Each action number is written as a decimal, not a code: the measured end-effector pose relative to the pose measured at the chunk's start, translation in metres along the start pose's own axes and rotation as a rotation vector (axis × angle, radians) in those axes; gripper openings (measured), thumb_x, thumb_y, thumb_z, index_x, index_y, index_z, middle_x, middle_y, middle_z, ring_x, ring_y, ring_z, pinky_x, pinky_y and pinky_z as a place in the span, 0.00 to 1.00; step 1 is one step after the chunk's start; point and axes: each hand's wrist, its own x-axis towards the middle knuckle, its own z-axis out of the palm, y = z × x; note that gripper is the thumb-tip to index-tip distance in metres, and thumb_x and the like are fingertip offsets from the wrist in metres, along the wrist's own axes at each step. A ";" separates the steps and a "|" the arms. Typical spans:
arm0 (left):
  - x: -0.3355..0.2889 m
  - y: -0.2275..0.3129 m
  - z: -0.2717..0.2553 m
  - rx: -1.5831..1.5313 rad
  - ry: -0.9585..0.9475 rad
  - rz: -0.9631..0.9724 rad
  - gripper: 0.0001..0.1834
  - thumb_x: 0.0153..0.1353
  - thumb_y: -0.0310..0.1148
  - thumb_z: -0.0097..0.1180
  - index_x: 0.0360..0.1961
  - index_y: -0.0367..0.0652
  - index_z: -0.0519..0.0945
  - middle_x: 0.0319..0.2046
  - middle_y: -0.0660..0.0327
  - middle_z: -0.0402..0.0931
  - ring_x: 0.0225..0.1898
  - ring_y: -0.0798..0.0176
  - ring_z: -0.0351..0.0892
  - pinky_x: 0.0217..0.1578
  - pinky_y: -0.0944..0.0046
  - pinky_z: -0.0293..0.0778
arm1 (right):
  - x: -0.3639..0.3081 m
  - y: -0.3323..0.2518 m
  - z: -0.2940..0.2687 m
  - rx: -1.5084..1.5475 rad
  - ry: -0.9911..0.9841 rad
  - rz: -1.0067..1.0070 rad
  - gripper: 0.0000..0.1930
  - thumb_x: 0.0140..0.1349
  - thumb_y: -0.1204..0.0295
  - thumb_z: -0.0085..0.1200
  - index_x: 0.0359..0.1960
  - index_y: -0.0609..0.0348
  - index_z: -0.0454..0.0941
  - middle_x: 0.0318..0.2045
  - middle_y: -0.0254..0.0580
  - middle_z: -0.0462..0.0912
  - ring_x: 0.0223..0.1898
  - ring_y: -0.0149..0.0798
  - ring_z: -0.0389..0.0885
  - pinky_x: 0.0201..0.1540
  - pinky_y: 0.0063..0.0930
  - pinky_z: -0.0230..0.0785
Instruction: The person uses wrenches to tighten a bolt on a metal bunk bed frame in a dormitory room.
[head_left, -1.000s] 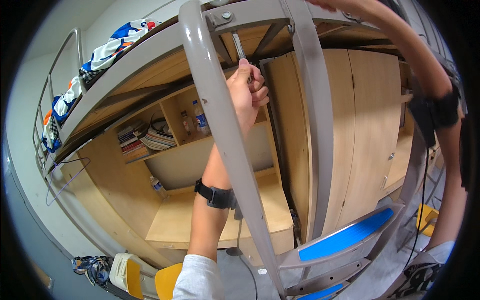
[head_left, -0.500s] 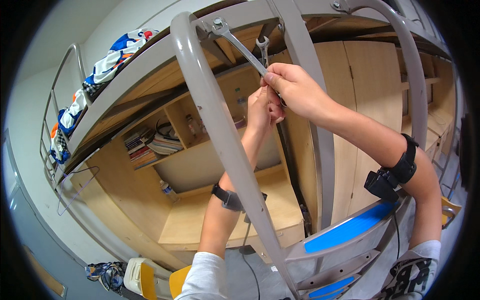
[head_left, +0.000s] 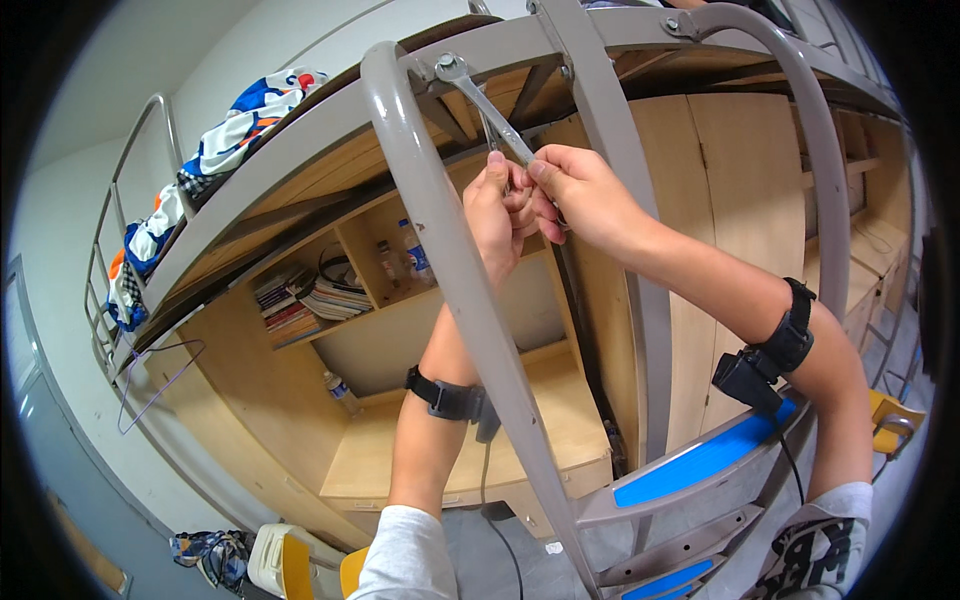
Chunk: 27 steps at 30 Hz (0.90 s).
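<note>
My right hand (head_left: 585, 190) is closed on a silver wrench (head_left: 490, 112). That wrench slants up and left, and its head sits at a bolt (head_left: 446, 62) on the bed's grey metal rail, beside the top of the curved ladder tube (head_left: 425, 210). Just left of it, my left hand (head_left: 492, 215) is closed around a second wrench (head_left: 491, 135), whose upper end is hidden behind the first wrench and the rail. The fingers of both hands nearly meet below the rail, to the right of the tube.
Ladder steps with blue pads (head_left: 700, 458) slope down at lower right. Under the bunk stand a wooden desk (head_left: 400, 450) and shelves with books (head_left: 320, 305) and bottles (head_left: 415, 250). A tall wooden wardrobe (head_left: 750, 200) is behind the post. Patterned bedding (head_left: 235, 130) hangs at upper left.
My left hand has shifted left, and the second wrench has swung from right of the first wrench to behind it. The right hand has barely moved. The view has shifted slightly.
</note>
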 end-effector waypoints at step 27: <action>0.014 0.003 0.015 -0.005 0.027 0.080 0.20 0.69 0.46 0.36 0.23 0.48 0.65 0.12 0.70 0.59 0.11 0.72 0.57 0.12 0.71 0.55 | 0.010 0.003 0.000 -0.010 0.057 0.050 0.14 0.68 0.69 0.36 0.27 0.62 0.70 0.15 0.34 0.68 0.14 0.27 0.65 0.16 0.23 0.57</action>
